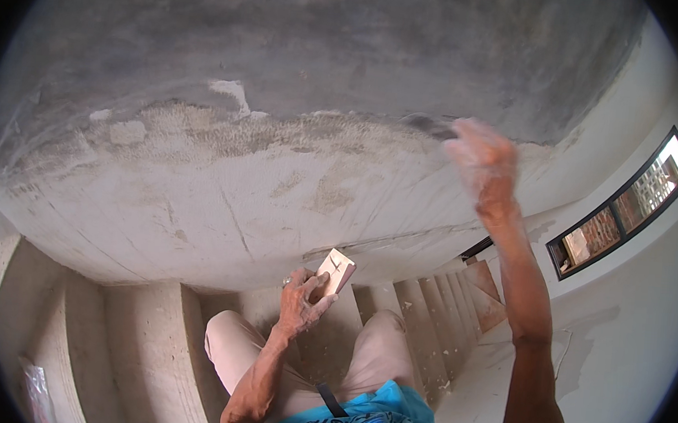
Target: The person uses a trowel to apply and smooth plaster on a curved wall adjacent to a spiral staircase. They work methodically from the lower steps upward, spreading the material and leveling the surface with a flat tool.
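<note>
My left hand (298, 307) is closed round a small pale rectangular block (339, 270) with a dark cross-shaped mark on its face. It holds the block above the steps, between my knees. My right hand (480, 162) is raised to the wall, at the lower border of the dark grey coat (350, 47). Motion smears its fingers, so whether they grip anything is hidden. A dark blurred patch (430, 125) lies at the fingertips, either a tool edge or a shadow. Below the grey coat the wall (277, 199) is rough, whitish and scratched.
Concrete steps (146, 332) run beneath and to the left of me, and more steps (438, 313) continue on the right. A dark-framed window (622, 208) is set in the right wall. Clear plastic wrapping (37, 391) lies at the lower left.
</note>
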Motion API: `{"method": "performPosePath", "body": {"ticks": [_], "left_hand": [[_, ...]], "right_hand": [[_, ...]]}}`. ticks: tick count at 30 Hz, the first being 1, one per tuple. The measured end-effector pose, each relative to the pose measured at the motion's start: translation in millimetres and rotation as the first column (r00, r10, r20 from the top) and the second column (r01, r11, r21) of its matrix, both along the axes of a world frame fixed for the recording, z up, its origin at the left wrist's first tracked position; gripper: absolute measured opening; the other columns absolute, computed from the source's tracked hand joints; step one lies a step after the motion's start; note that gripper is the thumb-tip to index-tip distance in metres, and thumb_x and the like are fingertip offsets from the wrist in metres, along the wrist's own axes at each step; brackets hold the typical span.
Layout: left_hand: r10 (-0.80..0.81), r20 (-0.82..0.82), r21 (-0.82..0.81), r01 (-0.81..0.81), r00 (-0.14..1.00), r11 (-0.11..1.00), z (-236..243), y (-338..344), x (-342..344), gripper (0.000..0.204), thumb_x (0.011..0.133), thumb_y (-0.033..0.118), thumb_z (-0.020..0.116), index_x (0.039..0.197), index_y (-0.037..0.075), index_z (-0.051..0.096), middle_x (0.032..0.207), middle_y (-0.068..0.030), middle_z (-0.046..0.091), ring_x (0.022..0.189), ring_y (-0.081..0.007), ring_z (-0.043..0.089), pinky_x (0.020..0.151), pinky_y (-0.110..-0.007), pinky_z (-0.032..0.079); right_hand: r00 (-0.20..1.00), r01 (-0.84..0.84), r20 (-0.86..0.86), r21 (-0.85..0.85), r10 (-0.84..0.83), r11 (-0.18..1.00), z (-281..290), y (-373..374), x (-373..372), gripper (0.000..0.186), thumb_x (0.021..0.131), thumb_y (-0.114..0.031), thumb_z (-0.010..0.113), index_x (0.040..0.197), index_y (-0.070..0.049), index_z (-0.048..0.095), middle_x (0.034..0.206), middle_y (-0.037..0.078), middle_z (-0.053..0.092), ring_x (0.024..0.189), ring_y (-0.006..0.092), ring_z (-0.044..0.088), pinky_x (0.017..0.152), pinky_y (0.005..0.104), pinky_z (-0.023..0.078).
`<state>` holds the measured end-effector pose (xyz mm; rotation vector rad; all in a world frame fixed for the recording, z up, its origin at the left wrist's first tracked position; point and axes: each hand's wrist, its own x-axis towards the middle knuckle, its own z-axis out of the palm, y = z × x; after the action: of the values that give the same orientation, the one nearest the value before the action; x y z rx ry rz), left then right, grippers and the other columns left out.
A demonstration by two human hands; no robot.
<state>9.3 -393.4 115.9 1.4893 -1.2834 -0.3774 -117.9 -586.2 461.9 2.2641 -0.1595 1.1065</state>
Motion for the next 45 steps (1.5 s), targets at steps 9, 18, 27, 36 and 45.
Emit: {"method": "performPosePath", "body": {"ticks": [9,18,27,36,45], "left_hand": [[0.007,0.01,-0.002,-0.007,1.0,1.0,1,0,-1,0.054,0.074,0.036,0.083,0.114,0.001,0.071,0.098,-0.0157,0.062,0.087,-0.0312,0.062,0.078,-0.041,0.052],[-0.007,-0.014,-0.018,0.007,1.0,1.0,1,1,0,0.055,0.075,0.038,0.082,0.115,0.002,0.071,0.096,-0.016,0.061,0.087,-0.0322,0.063,0.077,-0.041,0.052],[-0.016,-0.031,0.011,0.016,0.999,1.0,-1,1,-1,0.055,0.074,0.036,0.082,0.116,0.002,0.071,0.099,-0.0165,0.062,0.091,-0.0317,0.063,0.079,-0.042,0.051],[-0.024,-0.02,0.009,0.024,1.0,1.0,2,1,-1,0.058,0.074,0.04,0.081,0.116,0.002,0.07,0.101,-0.017,0.062,0.092,-0.0326,0.062,0.08,-0.042,0.051],[-0.015,-0.021,0.036,0.016,1.0,0.999,-1,-1,1,0.054,0.075,0.039,0.082,0.113,0.002,0.072,0.101,-0.0161,0.062,0.09,-0.0327,0.063,0.079,-0.042,0.052]], "right_hand": [[0.998,0.007,0.068,0.177,-0.019,0.984,6,5,-2,0.012,0.074,-0.001,0.07,0.086,0.0,0.067,0.072,0.011,0.063,0.059,0.0234,0.062,0.053,0.0354,0.048],[0.992,0.126,0.012,0.023,-0.127,0.992,1,17,6,0.013,0.071,0.002,0.069,0.083,-0.004,0.066,0.07,0.007,0.061,0.066,0.0222,0.063,0.056,0.0346,0.051],[0.998,0.029,0.043,0.236,-0.04,0.971,-4,20,11,0.009,0.073,0.0,0.068,0.08,-0.001,0.063,0.067,0.009,0.06,0.061,0.0245,0.062,0.053,0.036,0.048],[0.997,0.08,-0.038,0.291,-0.072,0.953,-5,25,13,0.008,0.076,-0.003,0.069,0.082,-0.002,0.063,0.072,0.012,0.061,0.063,0.0273,0.062,0.053,0.0384,0.047],[0.994,0.065,-0.096,0.159,-0.05,0.985,-30,13,8,0.017,0.073,-0.012,0.079,0.081,-0.006,0.065,0.074,0.008,0.063,0.067,0.0257,0.064,0.06,0.0385,0.052]]}}
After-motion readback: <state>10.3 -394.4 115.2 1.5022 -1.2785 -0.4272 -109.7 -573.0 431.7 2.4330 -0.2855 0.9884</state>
